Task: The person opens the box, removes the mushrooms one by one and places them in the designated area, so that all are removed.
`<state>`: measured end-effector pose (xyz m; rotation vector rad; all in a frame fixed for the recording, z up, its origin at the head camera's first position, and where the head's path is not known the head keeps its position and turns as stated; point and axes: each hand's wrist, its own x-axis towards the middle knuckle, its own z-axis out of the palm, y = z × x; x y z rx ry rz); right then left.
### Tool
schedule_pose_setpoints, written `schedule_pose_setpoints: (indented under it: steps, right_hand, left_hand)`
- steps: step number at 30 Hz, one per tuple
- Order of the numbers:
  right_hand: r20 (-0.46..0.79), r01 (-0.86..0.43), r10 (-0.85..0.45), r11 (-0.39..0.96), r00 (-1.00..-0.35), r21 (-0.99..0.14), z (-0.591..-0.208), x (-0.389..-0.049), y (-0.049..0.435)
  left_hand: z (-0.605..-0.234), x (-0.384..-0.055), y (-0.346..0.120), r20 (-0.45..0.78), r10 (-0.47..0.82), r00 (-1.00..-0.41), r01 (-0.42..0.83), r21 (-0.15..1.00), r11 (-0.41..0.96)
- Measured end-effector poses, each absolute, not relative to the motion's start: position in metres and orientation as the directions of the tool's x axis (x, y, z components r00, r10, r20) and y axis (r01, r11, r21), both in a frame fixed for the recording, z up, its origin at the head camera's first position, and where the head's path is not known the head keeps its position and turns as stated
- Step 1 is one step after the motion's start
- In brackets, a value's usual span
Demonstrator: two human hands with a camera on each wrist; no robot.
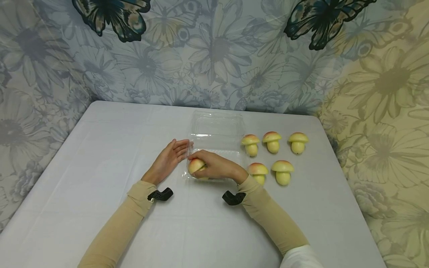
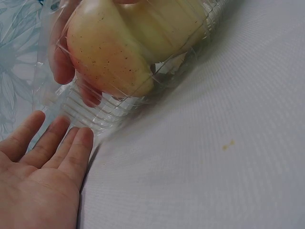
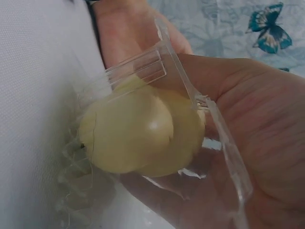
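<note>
A clear plastic clamshell container (image 1: 217, 139) lies with its lid raised back on the table. Over its near left part my right hand (image 1: 218, 166) grips a toy mushroom (image 1: 196, 165), yellow with a reddish blush on the cap. In the left wrist view that mushroom (image 2: 107, 52) shows through the container's ribbed wall, cap toward my left hand. The right wrist view shows the round end of its stem (image 3: 128, 133) behind the clear plastic. My left hand (image 1: 167, 160) is held palm up with straight fingers, fingertips right at the container's left side.
Several more toy mushrooms (image 1: 282, 173) stand in two rows right of the container, one (image 1: 258, 172) close beside my right wrist. A white cloth covers the table (image 1: 100, 149). Behind it hangs a floral backdrop with butterflies (image 1: 218, 56). Black wrist cameras (image 1: 161, 194) sit on both sleeves.
</note>
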<state>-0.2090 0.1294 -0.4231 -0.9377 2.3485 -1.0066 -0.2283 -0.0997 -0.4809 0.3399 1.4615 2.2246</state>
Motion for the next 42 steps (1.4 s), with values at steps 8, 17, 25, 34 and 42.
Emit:
schedule_pose_setpoints:
  steps: [8, 17, 25, 34, 42]
  right_hand:
    - [-0.103, -0.423, -0.715, 0.517, -0.692, -0.744, -0.424, -0.210, 0.130]
    - [-0.090, -0.425, -0.714, 0.508, -0.695, -0.749, -0.421, -0.210, 0.132]
    - [-0.064, -0.415, -0.710, 0.480, -0.701, -0.773, -0.416, -0.211, 0.137]
    - [-0.041, -0.398, -0.691, 0.463, -0.722, -0.792, -0.411, -0.213, 0.143]
    - [-0.014, -0.382, -0.665, 0.445, -0.747, -0.810, -0.401, -0.214, 0.149]
  left_hand:
    - [-0.481, -0.229, -0.099, -0.043, 0.501, -0.864, -0.235, 0.916, -0.326]
    - [-0.480, -0.228, -0.099, -0.055, 0.501, -0.864, -0.245, 0.915, -0.321]
    - [-0.479, -0.228, -0.099, -0.043, 0.502, -0.864, -0.236, 0.915, -0.326]
    - [-0.481, -0.229, -0.098, -0.051, 0.503, -0.863, -0.239, 0.918, -0.317]
    - [-0.484, -0.230, -0.097, -0.057, 0.474, -0.879, -0.200, 0.945, -0.258]
